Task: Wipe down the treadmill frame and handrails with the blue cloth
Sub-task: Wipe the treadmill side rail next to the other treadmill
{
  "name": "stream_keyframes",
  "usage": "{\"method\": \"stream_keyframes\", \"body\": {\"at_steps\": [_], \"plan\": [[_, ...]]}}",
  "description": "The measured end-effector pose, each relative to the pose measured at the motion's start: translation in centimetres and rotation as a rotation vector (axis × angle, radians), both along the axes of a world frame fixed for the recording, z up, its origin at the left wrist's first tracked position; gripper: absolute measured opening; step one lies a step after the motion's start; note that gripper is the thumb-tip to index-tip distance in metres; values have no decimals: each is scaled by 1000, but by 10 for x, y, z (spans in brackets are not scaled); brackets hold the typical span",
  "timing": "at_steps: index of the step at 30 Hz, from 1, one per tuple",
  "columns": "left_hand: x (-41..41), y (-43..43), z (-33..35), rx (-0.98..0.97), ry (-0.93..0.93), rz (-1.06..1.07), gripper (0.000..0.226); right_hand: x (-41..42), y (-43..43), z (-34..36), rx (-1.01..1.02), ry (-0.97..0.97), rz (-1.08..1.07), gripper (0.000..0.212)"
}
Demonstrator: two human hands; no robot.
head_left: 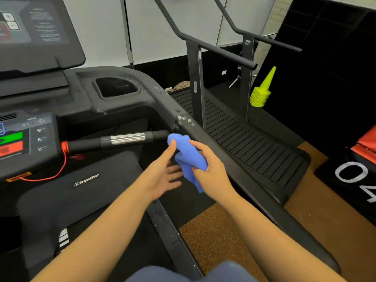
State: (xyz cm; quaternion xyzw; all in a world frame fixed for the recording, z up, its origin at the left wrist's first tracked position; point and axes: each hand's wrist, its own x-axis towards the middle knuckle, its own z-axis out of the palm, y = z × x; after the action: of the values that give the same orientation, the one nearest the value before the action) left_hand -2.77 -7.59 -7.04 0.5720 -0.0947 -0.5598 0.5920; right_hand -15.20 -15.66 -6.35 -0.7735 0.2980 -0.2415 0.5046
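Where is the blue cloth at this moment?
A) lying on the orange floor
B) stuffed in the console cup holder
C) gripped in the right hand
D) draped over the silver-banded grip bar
C: the right hand curls round the blue cloth, while the left hand is open beside it.

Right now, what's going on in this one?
A person is at a treadmill. Their right hand grips a bunched blue cloth, held close beside the side handrail; whether it touches the rail is unclear. The left hand is open, thumb against the cloth's top. White specks show on the rail just above the cloth.
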Motion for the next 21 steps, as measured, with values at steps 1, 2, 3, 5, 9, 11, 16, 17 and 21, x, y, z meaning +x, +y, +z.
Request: {"method": "stream_keyframes", "body": {"at_steps": [1, 2, 3, 5, 9, 11, 16, 17, 21], "plan": [[0, 1, -2, -39, 149, -16, 69, 2, 3, 0, 29, -19, 8, 68], [3, 1, -8, -68, 257, 8, 68, 5, 7, -1, 66, -42, 13, 69], [7, 2, -12, -79, 324, 55, 63, 8, 10, -1, 107, -59, 15, 70], [15, 3, -21, -41, 319, 161, 56, 11, 15, -5, 202, -82, 19, 72], [38, 7, -21, -81, -137, 325, 45, 18, 24, -15, 451, -128, -18, 72], [52, 12, -11, -183, -217, 304, 39, 24, 29, -19, 588, -171, 7, 67], [76, 17, 17, -234, -156, 66, 36, 39, 44, -9, 868, -272, 247, 42], [80, 19, 21, -237, -150, 14, 35, 41, 46, -5, 914, -290, 275, 35], [95, 31, 24, -278, -214, -171, 33, 52, 49, 5, 930, -280, 231, 28]]}}
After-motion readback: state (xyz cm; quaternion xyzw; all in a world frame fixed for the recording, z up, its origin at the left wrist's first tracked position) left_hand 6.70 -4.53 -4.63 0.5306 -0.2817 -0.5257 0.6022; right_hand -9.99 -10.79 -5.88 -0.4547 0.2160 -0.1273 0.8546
